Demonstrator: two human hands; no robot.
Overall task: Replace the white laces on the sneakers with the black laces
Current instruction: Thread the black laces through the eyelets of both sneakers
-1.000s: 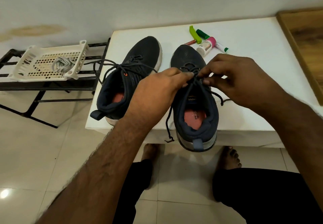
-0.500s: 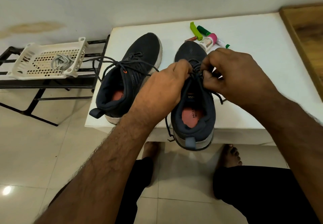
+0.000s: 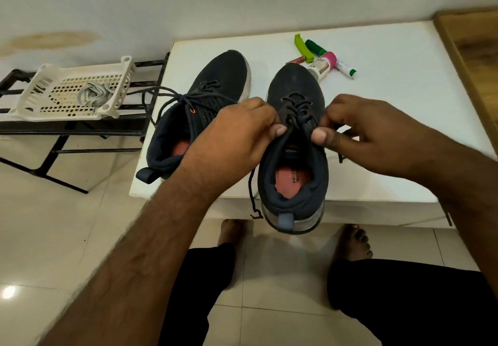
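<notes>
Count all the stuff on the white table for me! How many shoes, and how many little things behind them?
Sneakers: 2, left sneaker and right sneaker.
Small items behind them: 5, green clip, green marker, pink-capped bottle, white tube, reddish tube.
Total: 7

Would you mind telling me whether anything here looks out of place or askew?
The right sneaker sits with its heel overhanging the table edge, a black lace end dangling below. The left sneaker's lace loops off the table's side. A pale stain marks the wall.
</notes>
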